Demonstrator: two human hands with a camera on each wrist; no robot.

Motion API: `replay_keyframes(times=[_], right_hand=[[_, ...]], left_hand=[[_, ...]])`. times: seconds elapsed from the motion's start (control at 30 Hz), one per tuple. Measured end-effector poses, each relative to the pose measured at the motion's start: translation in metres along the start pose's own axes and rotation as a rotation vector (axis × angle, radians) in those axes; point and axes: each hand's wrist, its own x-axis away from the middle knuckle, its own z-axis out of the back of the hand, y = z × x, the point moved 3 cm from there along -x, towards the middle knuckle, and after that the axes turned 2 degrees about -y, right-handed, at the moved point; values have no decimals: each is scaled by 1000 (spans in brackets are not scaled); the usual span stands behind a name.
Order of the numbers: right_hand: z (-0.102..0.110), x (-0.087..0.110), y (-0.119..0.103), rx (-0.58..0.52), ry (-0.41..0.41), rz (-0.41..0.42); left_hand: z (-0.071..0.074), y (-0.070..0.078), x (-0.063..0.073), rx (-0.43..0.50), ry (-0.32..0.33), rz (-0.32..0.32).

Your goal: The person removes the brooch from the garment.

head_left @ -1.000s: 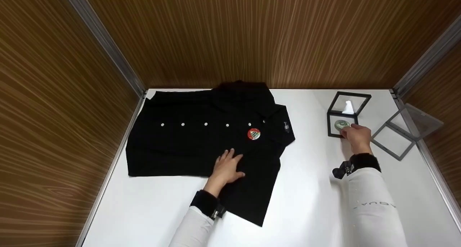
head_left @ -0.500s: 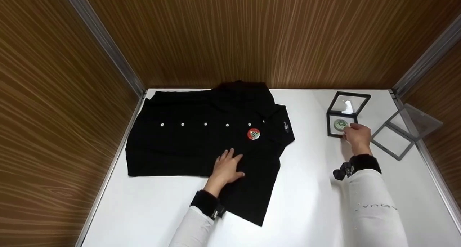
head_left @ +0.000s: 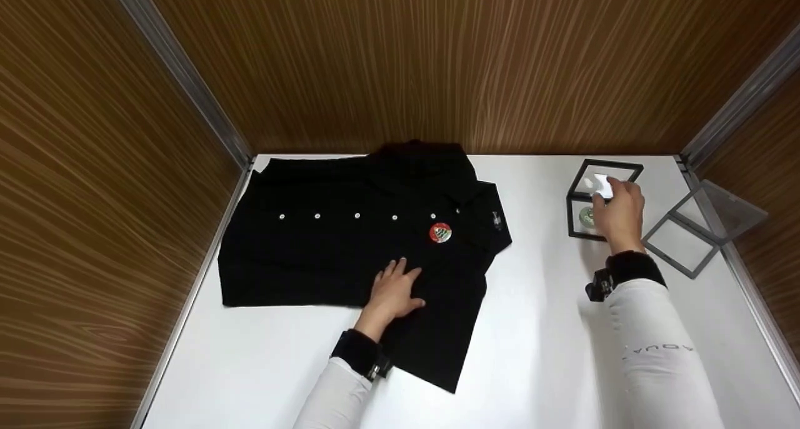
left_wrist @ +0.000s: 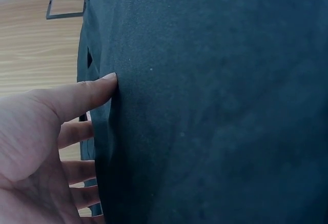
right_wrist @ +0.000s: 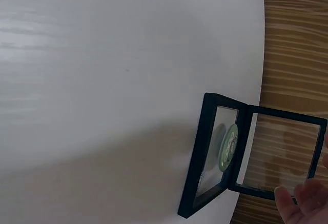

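Note:
A black short-sleeved button shirt (head_left: 312, 254) lies spread on the white table, with a red and green pin badge (head_left: 440, 232) on its front. My left hand (head_left: 391, 296) rests on the shirt with fingers spread; its thumb (left_wrist: 95, 93) lies along a fabric edge in the left wrist view. At the right stands an opened black-framed display case (right_wrist: 197, 157), a round green badge (right_wrist: 228, 148) against its clear film. My right hand (head_left: 620, 213) is at the raised clear lid (right_wrist: 284, 149), thumb and fingers apart, fingertips right at the frame's edge.
A grey-framed display case (head_left: 694, 238), also opened, sits right of the black one, against the side wall. Wood-grain panels (head_left: 387, 66) close off the back and both sides of the white table (head_left: 519, 354).
My right hand has left the green badge and moved up to the lid of the black-framed case. The badge stays in the case. My left hand and the shirt have not moved.

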Motion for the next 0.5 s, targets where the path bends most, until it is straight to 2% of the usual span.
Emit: replay_keyframes(times=[0.2,0.3,0.4,0.5], right_hand=[[0,-15,-14,170,-190,57],[1,-23,-18,217,-294,64],[4,-26,-17,241,-356,47],[5,-27,-15,261,-385,28]], left_hand=[[0,0,0,-12,-4,7],[0,1,-1,-26,3,4],[-1,4,-1,-26,1,-3],[-3,6,-1,-26,-9,-8]])
